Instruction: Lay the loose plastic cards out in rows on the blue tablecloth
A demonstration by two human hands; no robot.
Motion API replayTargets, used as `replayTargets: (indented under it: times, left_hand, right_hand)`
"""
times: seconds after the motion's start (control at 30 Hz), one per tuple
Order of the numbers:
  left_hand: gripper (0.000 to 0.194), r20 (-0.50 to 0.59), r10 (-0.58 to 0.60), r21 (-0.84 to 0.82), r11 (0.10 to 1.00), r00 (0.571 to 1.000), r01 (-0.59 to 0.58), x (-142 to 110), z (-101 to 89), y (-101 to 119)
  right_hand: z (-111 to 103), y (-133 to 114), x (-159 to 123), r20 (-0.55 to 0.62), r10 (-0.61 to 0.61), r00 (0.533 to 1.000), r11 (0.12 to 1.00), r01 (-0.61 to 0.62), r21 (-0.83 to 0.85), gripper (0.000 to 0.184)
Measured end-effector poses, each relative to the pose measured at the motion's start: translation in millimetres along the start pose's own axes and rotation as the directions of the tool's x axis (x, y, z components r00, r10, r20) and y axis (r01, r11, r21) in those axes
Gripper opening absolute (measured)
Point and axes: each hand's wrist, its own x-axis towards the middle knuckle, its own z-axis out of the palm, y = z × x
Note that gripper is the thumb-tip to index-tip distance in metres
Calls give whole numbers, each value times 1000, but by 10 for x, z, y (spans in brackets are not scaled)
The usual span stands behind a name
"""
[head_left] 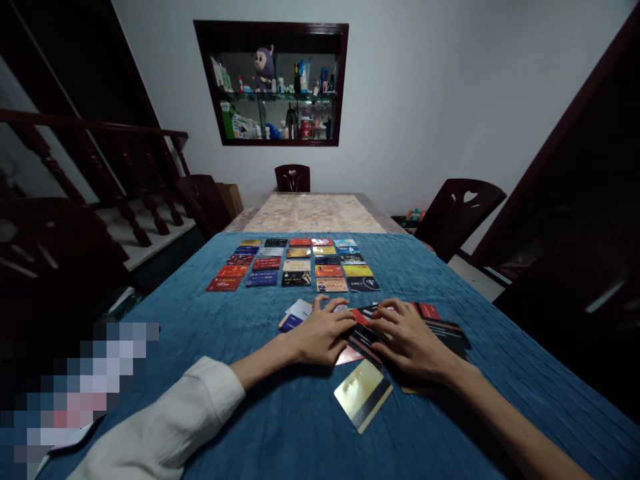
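Observation:
Both hands rest on a loose, overlapping pile of plastic cards. My left hand (325, 333) lies over the pile's left part, fingers stretched out, with a white card (300, 309) and a blue card (290, 323) showing beyond it. My right hand (410, 343) spreads its fingers over the right part, where black cards (453, 337) stick out. Between the hands a black striped card (365, 342) shows. A gold card with a dark stripe (363, 395) lies nearer to me, touched by neither hand. The palms hide part of the pile.
Beyond the hands, several cards lie in neat rows, a VIP card (332, 285) among the nearest. A blue cloth (250, 413) covers the near table. Chairs (463, 210) stand around it. A shelf niche (280, 141) is in the far wall. Something blurred out sits at lower left.

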Motion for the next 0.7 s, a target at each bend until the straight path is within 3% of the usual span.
replayTargets:
  times: [0.43, 0.7]
  left_hand:
    - [23, 32, 52, 133, 989, 998, -56, -30, -50, -99]
    - [28, -38, 92, 134, 987, 995, -86, -50, -35, -116]
  right_hand:
    - [-32, -41, -14, 82, -10, 997, 998, 5, 67, 27]
    - [-7, 4, -33, 27, -28, 999, 998, 26, 51, 30]
